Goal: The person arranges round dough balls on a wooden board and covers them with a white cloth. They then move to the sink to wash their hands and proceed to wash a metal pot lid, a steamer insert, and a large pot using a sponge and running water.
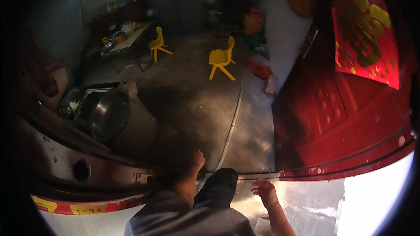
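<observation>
I stand in a doorway, a trouser leg (217, 188) stretched out at the threshold. My left hand (198, 159) reaches forward over the dim concrete floor (183, 121), near the inner side of the left door frame (108, 178). Its fingers are small and shadowed, and I cannot make out whether they are curled. My right hand (265, 191) hangs in sunlight just outside the door sill (251, 176), fingers loosely bent and apart, holding nothing. Right of it stands the swung-in red metal door (328, 131), which bears a red and gold paper decoration (364, 39).
A hose (232, 127) runs along the floor from the threshold. Two yellow plastic chairs (220, 57) (158, 43) stand further in, by a table (133, 37) with pots. Left inside are a large metal basin (111, 114) and a counter (141, 127). Red bags (261, 69) lie along the right wall.
</observation>
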Demonstrator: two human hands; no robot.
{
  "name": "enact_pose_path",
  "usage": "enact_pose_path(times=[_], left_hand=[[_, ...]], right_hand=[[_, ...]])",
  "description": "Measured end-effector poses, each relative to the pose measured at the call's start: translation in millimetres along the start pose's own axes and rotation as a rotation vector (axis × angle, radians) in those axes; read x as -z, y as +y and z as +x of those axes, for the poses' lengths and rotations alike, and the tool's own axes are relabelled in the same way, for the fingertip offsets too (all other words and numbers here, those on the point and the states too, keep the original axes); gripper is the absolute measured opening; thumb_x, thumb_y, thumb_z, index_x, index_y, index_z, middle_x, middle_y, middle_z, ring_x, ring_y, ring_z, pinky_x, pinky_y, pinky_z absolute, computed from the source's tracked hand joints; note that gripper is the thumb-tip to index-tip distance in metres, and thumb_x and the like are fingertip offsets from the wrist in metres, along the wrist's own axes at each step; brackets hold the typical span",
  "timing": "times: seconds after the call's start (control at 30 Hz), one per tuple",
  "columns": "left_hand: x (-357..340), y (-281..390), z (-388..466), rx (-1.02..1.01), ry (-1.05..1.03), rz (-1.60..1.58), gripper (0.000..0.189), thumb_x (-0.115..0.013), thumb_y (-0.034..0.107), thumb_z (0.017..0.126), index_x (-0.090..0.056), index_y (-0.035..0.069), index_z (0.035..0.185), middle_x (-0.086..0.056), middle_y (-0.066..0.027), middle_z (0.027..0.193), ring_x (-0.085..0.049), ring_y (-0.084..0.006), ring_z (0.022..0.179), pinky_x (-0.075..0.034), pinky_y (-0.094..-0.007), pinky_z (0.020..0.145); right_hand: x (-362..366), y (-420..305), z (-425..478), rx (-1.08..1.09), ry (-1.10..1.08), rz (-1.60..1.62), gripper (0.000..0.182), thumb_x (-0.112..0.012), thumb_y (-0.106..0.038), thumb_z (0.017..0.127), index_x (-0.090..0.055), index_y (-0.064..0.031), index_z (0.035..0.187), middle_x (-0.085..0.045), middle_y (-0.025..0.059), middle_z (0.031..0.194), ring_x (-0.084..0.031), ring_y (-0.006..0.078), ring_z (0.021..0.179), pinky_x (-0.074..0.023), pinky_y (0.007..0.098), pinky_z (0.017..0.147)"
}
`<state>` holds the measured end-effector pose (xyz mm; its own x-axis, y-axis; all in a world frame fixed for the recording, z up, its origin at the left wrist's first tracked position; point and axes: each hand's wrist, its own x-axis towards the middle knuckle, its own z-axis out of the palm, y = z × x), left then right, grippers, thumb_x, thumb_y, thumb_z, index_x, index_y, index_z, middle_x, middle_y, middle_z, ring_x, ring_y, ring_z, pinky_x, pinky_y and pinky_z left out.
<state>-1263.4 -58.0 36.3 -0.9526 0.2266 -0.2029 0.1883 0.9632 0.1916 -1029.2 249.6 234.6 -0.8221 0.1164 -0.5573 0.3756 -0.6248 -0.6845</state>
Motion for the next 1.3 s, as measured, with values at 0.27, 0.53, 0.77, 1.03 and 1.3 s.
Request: enact_pose_path(times=[0.27,0.53,0.77,1.03,1.3], left_hand=[[34,33,12,0.393,-0.039,-0.23,0.035,-0.039,0.031,0.094,-0.067,0.01,0.093,-0.067,-0.0156,0.094,-0.064,-0.0381,0.088,-0.05,-0.0499,0.08],[87,54,70,0.832,-0.083,-0.481,0.045,-0.036,0.044,0.093,-0.067,0.012,0.099,-0.066,-0.0171,0.102,-0.063,-0.0366,0.098,-0.049,-0.0497,0.083],[108,36,133,0.961,0.086,-0.436,0.033,-0.049,0.029,0.085,-0.066,0.004,0.099,-0.065,-0.0213,0.102,-0.062,-0.0394,0.098,-0.051,-0.047,0.084],[130,45,196,0.97,0.172,-0.345,0.031,-0.053,0.028,0.082,-0.068,0.004,0.093,-0.066,-0.0218,0.095,-0.064,-0.0411,0.09,-0.052,-0.0483,0.08],[231,75,235,1.581,0.579,-0.568,0.049,-0.046,0.044,0.09,-0.07,0.003,0.082,-0.064,-0.0259,0.079,-0.065,-0.042,0.081,-0.052,-0.0489,0.073]], right_hand=[[-15,-65,102,-0.131,-0.1,-0.212,0.025,-0.046,-0.016,0.091,-0.053,-0.0017,0.11,-0.065,0.0153,0.092,-0.065,0.0253,0.07,-0.052,0.032,0.063],[-59,-173,278,-0.205,-0.226,-0.271,0.016,-0.054,-0.014,0.089,-0.057,-0.0024,0.1,-0.064,0.0142,0.084,-0.063,0.0247,0.063,-0.0506,0.0342,0.057],[-155,-231,379,-0.206,-0.38,-0.36,0.02,-0.057,-0.017,0.084,-0.056,-0.003,0.099,-0.063,0.0122,0.083,-0.062,0.0241,0.066,-0.0501,0.0346,0.06],[-261,-240,464,-0.406,-0.965,-0.844,0.022,-0.056,-0.019,0.09,-0.059,-0.0019,0.103,-0.066,0.0133,0.091,-0.066,0.022,0.075,-0.0511,0.0311,0.064],[-350,-250,567,-0.626,-1.173,-1.023,0.02,-0.056,-0.02,0.091,-0.061,-0.0031,0.1,-0.067,0.0124,0.089,-0.066,0.0213,0.07,-0.0523,0.0302,0.06]])
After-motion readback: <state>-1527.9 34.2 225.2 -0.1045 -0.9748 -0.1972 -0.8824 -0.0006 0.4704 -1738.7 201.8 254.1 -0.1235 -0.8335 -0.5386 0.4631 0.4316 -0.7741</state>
